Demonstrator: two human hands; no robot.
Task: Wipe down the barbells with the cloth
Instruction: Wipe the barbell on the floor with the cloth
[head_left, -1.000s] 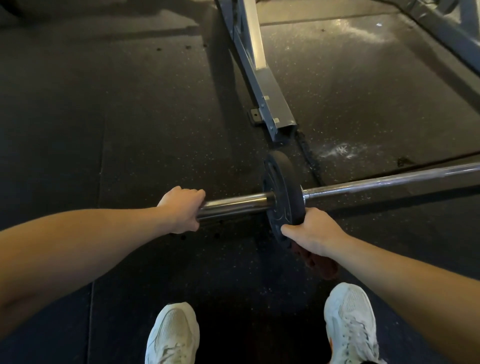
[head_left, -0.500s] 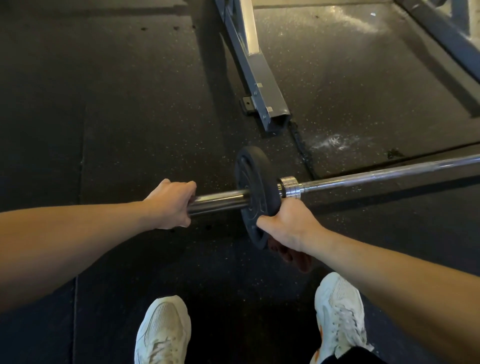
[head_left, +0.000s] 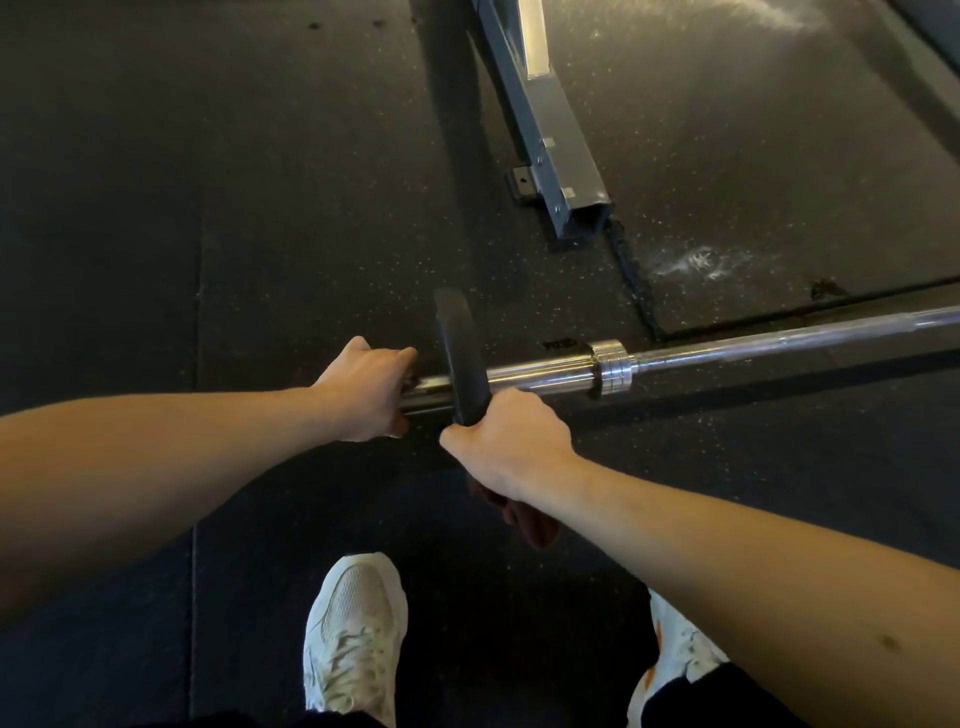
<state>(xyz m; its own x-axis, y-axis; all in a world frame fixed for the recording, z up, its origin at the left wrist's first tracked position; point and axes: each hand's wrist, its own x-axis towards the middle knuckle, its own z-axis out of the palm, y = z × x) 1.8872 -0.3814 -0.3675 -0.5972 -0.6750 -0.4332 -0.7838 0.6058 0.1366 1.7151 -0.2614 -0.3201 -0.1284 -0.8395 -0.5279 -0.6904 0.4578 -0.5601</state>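
Head view is showing the barbell low over the rubber floor. The right hand is gripping its weight plate, with the reddish cloth bunching underneath. The left hand is curling round the sleeve tip. Probably the plate is coming off before wiping; next the left hand is needing to let go.

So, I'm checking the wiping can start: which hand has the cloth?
The right hand, gripping the lower edge of the plate: the reddish cloth hangs beneath it. The left hand grips the end of the bar instead.
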